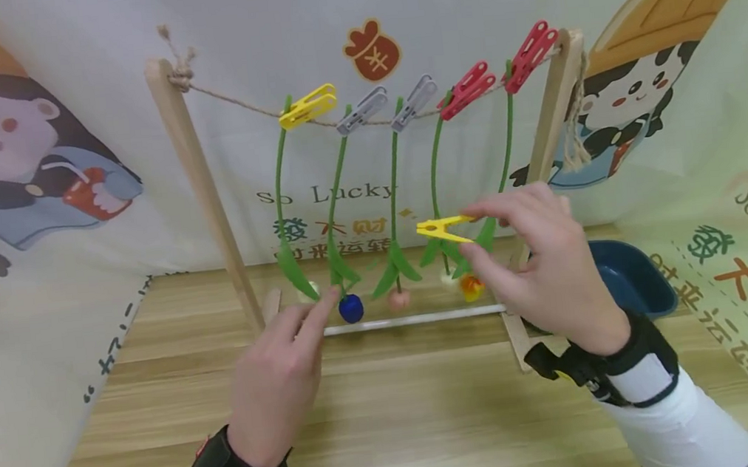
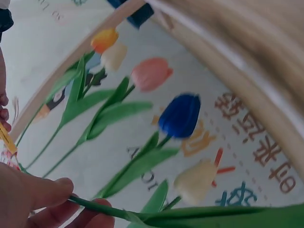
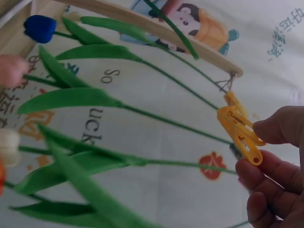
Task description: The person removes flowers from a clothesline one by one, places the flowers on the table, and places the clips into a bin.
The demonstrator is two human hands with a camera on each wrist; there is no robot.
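Pinches a yellow clothespin (image 1: 432, 226) between thumb and fingers of the right hand (image 1: 546, 263), in the air over the surface (image 1: 389, 410), in front of five hanging tulips (image 1: 351, 309). With the left hand (image 1: 286, 378), holds a green stem (image 2: 97, 205) between thumb and fingers. Shows toward the far edge a wooden rack (image 1: 199, 189) with a rope (image 1: 229, 100) and red clothespins (image 1: 532, 56); near the far right corner, a dark blue basin (image 1: 632, 281).
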